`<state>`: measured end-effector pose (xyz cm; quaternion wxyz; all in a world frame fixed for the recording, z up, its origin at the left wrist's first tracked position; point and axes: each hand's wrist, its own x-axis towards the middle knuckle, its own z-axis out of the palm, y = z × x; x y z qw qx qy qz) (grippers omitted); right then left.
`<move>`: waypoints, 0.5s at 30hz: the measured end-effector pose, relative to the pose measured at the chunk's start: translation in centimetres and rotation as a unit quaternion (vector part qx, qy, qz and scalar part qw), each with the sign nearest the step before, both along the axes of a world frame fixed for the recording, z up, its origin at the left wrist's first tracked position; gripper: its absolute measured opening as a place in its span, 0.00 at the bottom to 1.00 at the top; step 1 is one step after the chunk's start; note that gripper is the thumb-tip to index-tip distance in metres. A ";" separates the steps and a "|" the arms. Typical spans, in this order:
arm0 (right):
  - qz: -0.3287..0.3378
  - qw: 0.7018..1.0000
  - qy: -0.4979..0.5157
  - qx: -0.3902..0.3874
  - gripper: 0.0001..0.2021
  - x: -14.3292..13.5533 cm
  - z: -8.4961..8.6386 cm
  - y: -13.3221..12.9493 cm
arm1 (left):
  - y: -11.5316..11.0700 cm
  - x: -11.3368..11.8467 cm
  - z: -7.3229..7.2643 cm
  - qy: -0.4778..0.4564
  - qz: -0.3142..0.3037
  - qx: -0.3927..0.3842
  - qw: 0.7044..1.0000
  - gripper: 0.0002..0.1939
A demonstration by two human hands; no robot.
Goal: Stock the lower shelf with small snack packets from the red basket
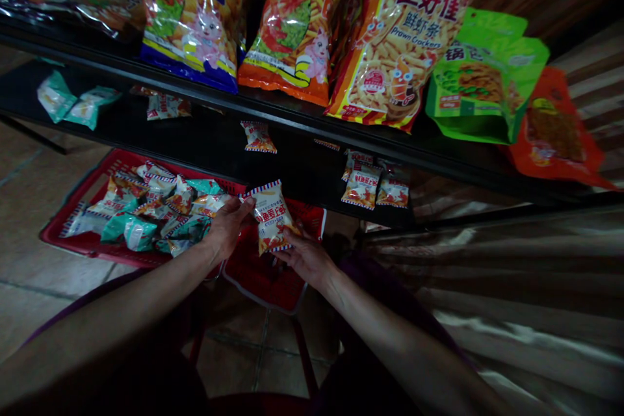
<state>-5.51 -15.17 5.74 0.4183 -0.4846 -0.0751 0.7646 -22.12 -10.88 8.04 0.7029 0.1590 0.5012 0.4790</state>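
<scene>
A small white and orange snack packet (272, 213) with red lettering is held up between both hands, over a red basket. My right hand (307, 259) grips its lower right side, with the thumb in front and fingers behind. At its upper left edge, my left hand (229, 226) pinches it with thumb and fingertips. To the left lies a red basket (73, 248) with several similar packets and teal ones in it. Below the held packet is a second red basket section (266, 289), mostly hidden behind the hands and packet.
The lower black shelf (205, 143) carries several small packets (361, 185) and two teal packets (80, 101). Large snack bags (400, 39) stand on the shelf above. A green pouch (487, 78) and an orange pouch (560, 123) sit at its right end. Pleated fabric (511, 279) hangs at right.
</scene>
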 end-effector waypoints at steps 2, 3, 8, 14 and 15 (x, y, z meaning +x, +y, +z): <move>-0.009 1.000 0.003 0.004 0.15 0.1 -0.2 0.1 | -0.2 0.2 -0.1 -0.033 -0.032 0.020 0.999 0.14; -0.011 1.000 0.003 0.004 0.15 0.2 -0.3 0.1 | -0.2 0.3 -0.1 -0.047 -0.050 0.025 0.997 0.16; 0.003 1.000 -0.013 -0.018 0.17 0.2 -0.5 -0.2 | -0.6 0.6 -0.1 -0.014 -0.076 -0.005 0.997 0.20; 0.012 0.999 -0.037 -0.015 0.20 -0.1 -0.6 -0.8 | -0.6 0.5 -0.4 0.069 -0.053 0.044 0.995 0.19; 0.004 0.999 -0.041 -0.014 0.20 -0.2 -0.6 -0.9 | -0.5 0.5 -0.5 0.080 -0.056 0.054 0.994 0.18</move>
